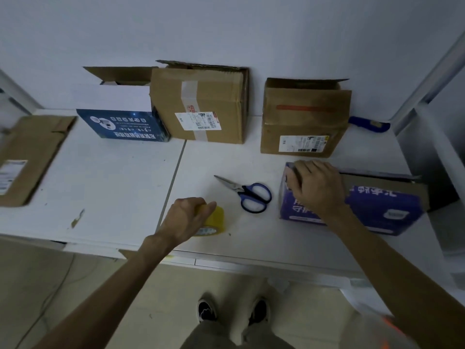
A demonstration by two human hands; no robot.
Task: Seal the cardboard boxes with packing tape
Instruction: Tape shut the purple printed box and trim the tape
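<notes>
Seen from above, a person stood at a white table (113, 185). The left hand (185, 217) was curled round a yellow roll of packing tape (216, 219) that rested on the table near its front edge. The right hand (318, 188) gripped the left end of a purple printed cardboard box (382, 207), its fingers bent over the top edge. This box lay on the right side of the table.

A pair of blue-handled steel scissors (247, 195) lay between the two hands, blades together. Along the wall behind stood a tall brown cardboard box with a shipping label (201, 104) and a brown cardboard box with a red strip (304, 117), both with flaps raised.

The tape's loose end was hidden, so finding it one-handed could likely stall the work. The purple box might slide or tip toward the table edge if it was dragged by one end. The scissors lay where a forearm could probably knock them.
</notes>
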